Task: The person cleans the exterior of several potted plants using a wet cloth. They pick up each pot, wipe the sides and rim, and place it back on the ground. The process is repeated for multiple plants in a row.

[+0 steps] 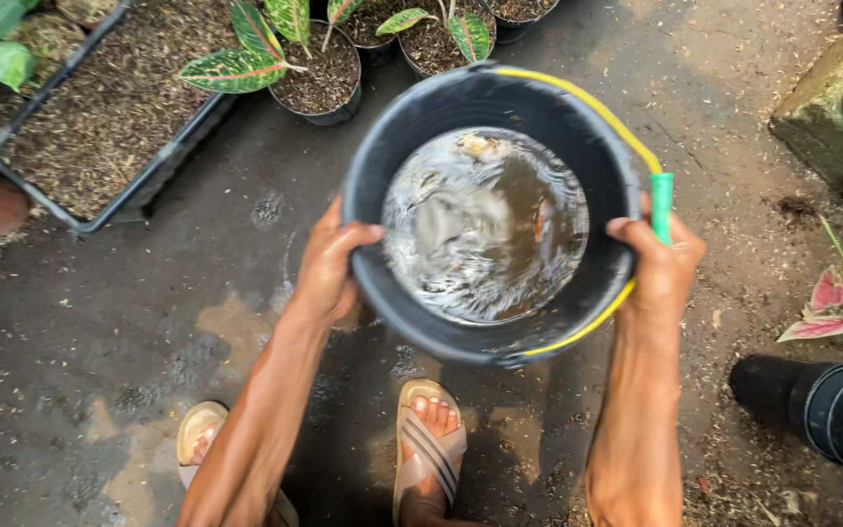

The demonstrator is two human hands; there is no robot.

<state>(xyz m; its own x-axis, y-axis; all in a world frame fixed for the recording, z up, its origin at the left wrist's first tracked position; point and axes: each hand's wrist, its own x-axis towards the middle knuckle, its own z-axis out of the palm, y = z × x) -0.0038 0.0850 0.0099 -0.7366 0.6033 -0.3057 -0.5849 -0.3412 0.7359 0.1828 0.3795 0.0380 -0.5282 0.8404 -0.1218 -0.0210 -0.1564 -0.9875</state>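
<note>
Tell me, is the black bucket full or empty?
Partly full: the round black plastic bucket holds rippling murky water well below its rim, with bare inner wall showing above.

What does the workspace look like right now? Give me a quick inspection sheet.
Surface: dark concrete floor, damp patches, scattered soil bits.
Job's things: black bucket with yellow handle, held up, rippling murky water inside.
Clutter: stacked black pots lying at right; fallen pink leaves.
Grippers: left hand and right hand grip opposite sides of the bucket rim.
Cables: nothing seen.
Surroundings: soil tray, potted plants, stone block, person's sandalled feet.
</note>
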